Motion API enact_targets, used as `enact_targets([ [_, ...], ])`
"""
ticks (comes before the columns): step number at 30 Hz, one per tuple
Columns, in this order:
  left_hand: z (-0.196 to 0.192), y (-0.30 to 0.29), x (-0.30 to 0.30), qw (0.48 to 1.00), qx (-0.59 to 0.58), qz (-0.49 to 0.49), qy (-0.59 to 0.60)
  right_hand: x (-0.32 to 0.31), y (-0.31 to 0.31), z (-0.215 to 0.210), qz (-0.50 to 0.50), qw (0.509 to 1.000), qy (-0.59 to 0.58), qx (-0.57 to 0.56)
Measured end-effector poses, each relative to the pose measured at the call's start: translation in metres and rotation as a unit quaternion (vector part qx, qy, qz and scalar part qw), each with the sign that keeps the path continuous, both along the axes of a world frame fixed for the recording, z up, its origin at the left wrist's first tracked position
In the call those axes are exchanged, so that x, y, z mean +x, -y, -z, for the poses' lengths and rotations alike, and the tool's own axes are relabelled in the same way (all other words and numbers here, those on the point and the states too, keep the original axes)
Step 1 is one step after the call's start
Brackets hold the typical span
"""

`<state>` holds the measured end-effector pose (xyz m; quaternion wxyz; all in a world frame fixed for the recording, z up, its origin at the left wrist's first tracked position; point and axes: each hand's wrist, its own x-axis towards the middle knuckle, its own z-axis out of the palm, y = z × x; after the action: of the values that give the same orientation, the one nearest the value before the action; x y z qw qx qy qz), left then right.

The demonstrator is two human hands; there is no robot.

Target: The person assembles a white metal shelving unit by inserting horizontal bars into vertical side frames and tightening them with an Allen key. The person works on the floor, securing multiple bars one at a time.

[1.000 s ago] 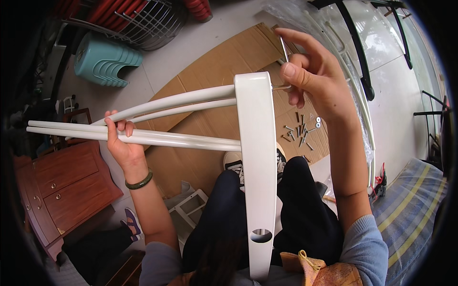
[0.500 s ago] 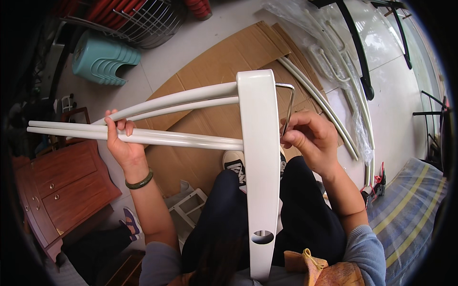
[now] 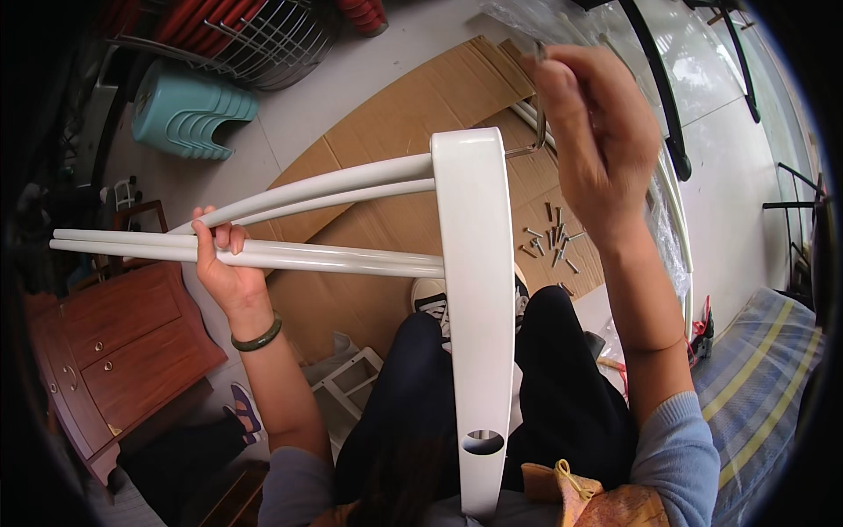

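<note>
A long white tapered panel (image 3: 477, 307) stands upright in front of me, its lower end close to my lap. Several white tubes (image 3: 351, 255) run leftward from its left side. My left hand (image 3: 233, 263) is wrapped round these tubes near their far-left ends. An L-shaped hex key (image 3: 542, 123) reaches out from the panel's right side near the top, its long arm now pointing away from me. The end of that arm is pinched by my right hand (image 3: 606, 132). The key's tip is hidden at the panel.
Loose screws (image 3: 553, 235) lie on the flattened cardboard (image 3: 395, 105) on the floor. Plastic-wrapped white tubes (image 3: 672, 228) lie at right, near a striped cushion (image 3: 755, 395). Teal stacked stools (image 3: 189, 110), a wire basket (image 3: 281, 44) and a wooden cabinet (image 3: 132, 342) are at left.
My right hand has swung the hex key's long arm from pointing toward me to pointing away, moving up and forward. The screws have come into sight. My left hand keeps its hold.
</note>
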<state>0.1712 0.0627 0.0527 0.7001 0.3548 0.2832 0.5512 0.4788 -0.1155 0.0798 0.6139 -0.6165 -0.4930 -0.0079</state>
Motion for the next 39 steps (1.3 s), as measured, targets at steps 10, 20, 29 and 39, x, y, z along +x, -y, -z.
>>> enact_targets([
  [10,0.002,0.000,-0.003,1.000,-0.007,0.004,0.004,-0.012,0.023,0.053,-0.250,0.770,-0.569,-0.146],
  [20,0.003,0.002,-0.003,1.000,-0.009,-0.002,0.000,-0.024,0.072,-0.001,-0.191,0.968,-0.057,-0.152],
  [29,0.005,0.002,-0.001,1.000,-0.009,-0.006,-0.007,0.010,0.015,0.023,-0.153,0.976,-0.140,-0.068],
  [39,0.006,0.001,-0.008,1.000,-0.007,0.011,-0.018,-0.030,0.048,0.051,-0.249,0.882,-0.382,-0.118],
])
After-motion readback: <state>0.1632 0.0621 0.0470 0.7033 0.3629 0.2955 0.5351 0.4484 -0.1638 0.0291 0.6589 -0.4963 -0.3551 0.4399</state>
